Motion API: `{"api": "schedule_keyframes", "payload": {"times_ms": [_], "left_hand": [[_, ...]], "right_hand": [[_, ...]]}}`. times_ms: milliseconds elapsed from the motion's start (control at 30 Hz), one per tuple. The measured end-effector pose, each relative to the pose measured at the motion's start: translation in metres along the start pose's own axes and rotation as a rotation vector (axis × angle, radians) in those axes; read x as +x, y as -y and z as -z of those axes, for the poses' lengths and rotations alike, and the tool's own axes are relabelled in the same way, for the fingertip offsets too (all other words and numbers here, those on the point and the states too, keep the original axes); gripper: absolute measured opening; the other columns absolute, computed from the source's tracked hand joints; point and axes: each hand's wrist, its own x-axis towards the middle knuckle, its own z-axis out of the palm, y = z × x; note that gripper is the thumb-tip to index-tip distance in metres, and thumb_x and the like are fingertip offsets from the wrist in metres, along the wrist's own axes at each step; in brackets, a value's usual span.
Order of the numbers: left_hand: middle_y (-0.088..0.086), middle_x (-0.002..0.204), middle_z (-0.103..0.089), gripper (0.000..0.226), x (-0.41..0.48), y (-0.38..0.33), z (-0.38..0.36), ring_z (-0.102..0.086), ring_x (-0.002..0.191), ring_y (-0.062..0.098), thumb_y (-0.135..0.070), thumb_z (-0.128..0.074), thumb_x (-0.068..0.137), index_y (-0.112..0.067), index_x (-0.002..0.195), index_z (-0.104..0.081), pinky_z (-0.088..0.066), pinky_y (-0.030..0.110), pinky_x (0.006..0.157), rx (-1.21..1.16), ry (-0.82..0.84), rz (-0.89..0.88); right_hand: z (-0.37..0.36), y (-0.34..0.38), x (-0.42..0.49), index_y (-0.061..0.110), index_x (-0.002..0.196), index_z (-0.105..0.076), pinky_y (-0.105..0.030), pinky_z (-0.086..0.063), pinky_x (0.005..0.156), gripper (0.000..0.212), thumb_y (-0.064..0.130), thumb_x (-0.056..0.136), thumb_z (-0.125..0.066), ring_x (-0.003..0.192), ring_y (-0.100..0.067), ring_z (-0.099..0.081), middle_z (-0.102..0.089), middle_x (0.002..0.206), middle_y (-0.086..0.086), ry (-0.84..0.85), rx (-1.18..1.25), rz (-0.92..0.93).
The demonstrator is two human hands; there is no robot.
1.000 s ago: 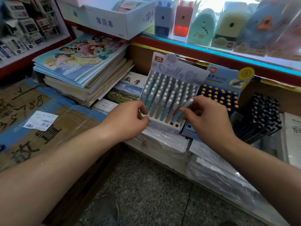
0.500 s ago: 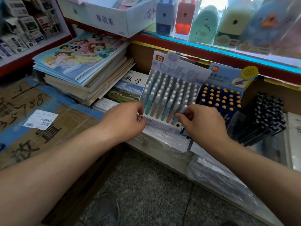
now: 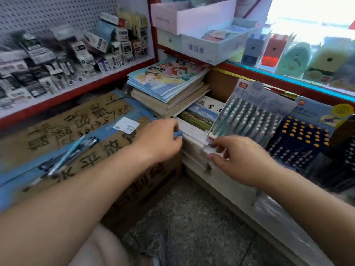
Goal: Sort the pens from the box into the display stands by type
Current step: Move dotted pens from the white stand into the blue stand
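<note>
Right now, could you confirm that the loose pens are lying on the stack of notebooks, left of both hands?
Not quite: the head view shows the loose pens lying on the cardboard box, left of the left hand and the right hand.
</note>
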Motion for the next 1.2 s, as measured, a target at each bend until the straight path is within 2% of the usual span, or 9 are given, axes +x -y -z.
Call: {"api": "schedule_keyframes", "payload": {"times_ms": [100,267,467,600,700,767,867,1100,1200], "left_hand": [[-0.006,0.094,-0.065,0.021,-0.03,0.028,0.024,-0.061,0.09,0.019,-0.04,-0.056,0.097,-0.023,0.109,-0.057,-0.054,0.04,0.079,0.015,-0.021,0.108],[-0.001,0.096,-0.066,0.019,-0.088,0.087,0.062,-0.062,0.088,0.025,-0.039,-0.056,0.094,-0.023,0.104,-0.059,-0.056,0.041,0.077,0.13,-0.083,0.315],[0.002,0.09,-0.069,0.018,-0.124,0.15,0.079,-0.064,0.084,0.024,-0.036,-0.058,0.094,-0.021,0.105,-0.06,-0.051,0.035,0.066,0.17,-0.05,0.537],[0.008,0.108,-0.063,0.034,-0.128,0.185,0.058,-0.06,0.091,0.026,-0.035,-0.06,0.095,-0.015,0.123,-0.057,-0.043,0.033,0.067,0.162,-0.062,0.548],[0.009,0.128,-0.054,0.05,-0.126,0.207,0.037,-0.056,0.111,0.025,-0.039,-0.064,0.094,-0.014,0.136,-0.051,-0.049,0.036,0.092,0.087,-0.092,0.539],[0.008,0.132,-0.051,0.06,-0.119,0.224,0.024,-0.05,0.12,0.026,-0.05,-0.062,0.092,-0.015,0.139,-0.048,-0.047,0.04,0.099,0.081,-0.105,0.547],[0.006,0.125,-0.051,0.064,-0.102,0.242,0.012,-0.049,0.118,0.025,-0.062,-0.056,0.091,-0.016,0.135,-0.05,-0.049,0.043,0.098,0.125,-0.078,0.542],[-0.001,0.109,-0.054,0.044,-0.077,0.257,0.013,-0.047,0.109,0.024,-0.06,-0.049,0.095,-0.027,0.122,-0.058,-0.042,0.04,0.092,0.249,-0.012,0.453],[-0.003,0.107,-0.052,0.035,-0.075,0.258,0.016,-0.048,0.108,0.022,-0.056,-0.056,0.095,-0.03,0.117,-0.057,-0.044,0.04,0.093,0.156,0.004,0.46]], "right_hand": [[-0.019,0.044,0.004,0.031,0.129,-0.058,-0.038,-0.053,0.092,0.036,0.049,0.098,-0.056,0.108,-0.016,-0.059,-0.061,0.117,0.006,0.096,-0.017,0.211],[-0.038,0.099,0.012,0.029,0.117,-0.064,-0.038,-0.056,0.084,0.025,0.044,0.097,-0.06,0.099,-0.016,-0.063,-0.067,0.106,0.006,0.218,-0.031,0.407],[-0.059,0.13,0.025,0.028,0.118,-0.064,-0.034,-0.054,0.083,0.024,0.041,0.098,-0.06,0.102,-0.018,-0.063,-0.068,0.107,0.006,0.297,-0.064,0.5],[-0.066,0.137,0.036,0.031,0.116,-0.064,-0.036,-0.056,0.086,0.023,0.043,0.098,-0.058,0.102,-0.016,-0.063,-0.068,0.107,0.008,0.33,-0.107,0.526],[-0.072,0.148,0.049,0.032,0.117,-0.064,-0.035,-0.057,0.087,0.023,0.043,0.098,-0.057,0.099,-0.012,-0.064,-0.068,0.106,0.01,0.308,-0.071,0.529],[-0.079,0.154,0.057,0.034,0.117,-0.064,-0.034,-0.057,0.086,0.022,0.043,0.099,-0.056,0.097,-0.01,-0.064,-0.068,0.105,0.012,0.292,-0.059,0.54],[-0.089,0.156,0.068,0.036,0.117,-0.062,-0.032,-0.056,0.087,0.022,0.044,0.099,-0.054,0.097,-0.006,-0.063,-0.067,0.106,0.015,0.309,-0.077,0.552],[-0.092,0.142,0.08,0.041,0.119,-0.062,-0.025,-0.053,0.092,0.022,0.046,0.098,-0.054,0.101,0.004,-0.059,-0.064,0.109,0.023,0.373,-0.089,0.531],[-0.091,0.139,0.081,0.041,0.12,-0.062,-0.024,-0.052,0.093,0.023,0.045,0.098,-0.055,0.102,0.004,-0.059,-0.064,0.11,0.023,0.378,-0.087,0.526]]}}
